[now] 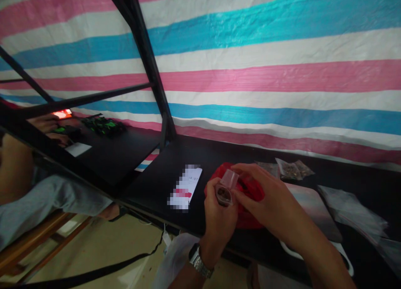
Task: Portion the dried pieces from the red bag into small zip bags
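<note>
My left hand (220, 216), with a metal-strapped watch on its wrist, is closed round a small clear plastic container (224, 193) with brown bits inside. Its open top faces up towards me. Right above it, the fingers of my right hand (266, 186) pinch a clear, cup-like plastic piece (230, 178), tilted at the container's rim; whether it is a lid or a separate cup I cannot tell. Behind and beneath both hands lies a red plastic bag (250, 222), partly hidden by them.
Left of my hands lies a lit phone (188, 184). Small bags of brown bits (293, 168), a flat silver-topped device (308, 205) and clear plastic bags (354, 209) are to the right. A black metal frame (150, 67) separates another person's table, with black-green objects (103, 125).
</note>
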`<state>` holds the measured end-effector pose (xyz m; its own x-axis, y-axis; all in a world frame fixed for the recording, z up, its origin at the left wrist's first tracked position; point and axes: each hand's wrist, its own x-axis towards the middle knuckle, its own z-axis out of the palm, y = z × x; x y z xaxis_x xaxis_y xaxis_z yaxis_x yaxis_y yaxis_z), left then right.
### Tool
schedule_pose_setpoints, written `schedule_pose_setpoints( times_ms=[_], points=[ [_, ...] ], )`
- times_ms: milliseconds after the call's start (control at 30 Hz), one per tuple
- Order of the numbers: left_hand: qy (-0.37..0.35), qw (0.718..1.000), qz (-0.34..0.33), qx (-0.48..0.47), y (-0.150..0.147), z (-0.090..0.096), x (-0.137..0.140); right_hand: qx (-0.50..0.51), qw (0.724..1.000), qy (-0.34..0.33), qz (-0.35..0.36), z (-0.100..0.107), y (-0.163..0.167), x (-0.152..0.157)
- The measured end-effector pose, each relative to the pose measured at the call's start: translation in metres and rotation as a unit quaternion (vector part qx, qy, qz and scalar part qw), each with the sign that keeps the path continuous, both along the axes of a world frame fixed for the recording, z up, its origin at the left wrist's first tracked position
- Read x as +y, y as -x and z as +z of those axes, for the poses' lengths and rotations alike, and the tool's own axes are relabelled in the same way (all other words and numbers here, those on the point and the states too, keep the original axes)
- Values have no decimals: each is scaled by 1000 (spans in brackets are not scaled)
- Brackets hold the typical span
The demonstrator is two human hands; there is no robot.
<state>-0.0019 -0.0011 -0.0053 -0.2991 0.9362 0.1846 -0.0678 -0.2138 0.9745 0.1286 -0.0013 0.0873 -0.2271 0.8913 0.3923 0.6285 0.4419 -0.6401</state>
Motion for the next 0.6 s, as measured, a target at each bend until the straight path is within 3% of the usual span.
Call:
schedule_pose_setpoints(
  times_ms=[100,200,300,400,600],
  points=[
    [-54,997,42,18,6,5,-4,-14,998,11,-52,-4,-15,3],
    [-131,988,65,59,13,11,-15,-112,986,120,-14,-14,-28,6],
    [-153,973,-60,159,14,12,-27,-171,964,198,34,-23,-29,7],
    [-124,933,-142,307,12,7,-31,-193,958,208,31,-27,-24,10],
    [-130,850,8,511,19,4,-34,-206,964,168,-26,-31,-32,22]
  ],
)
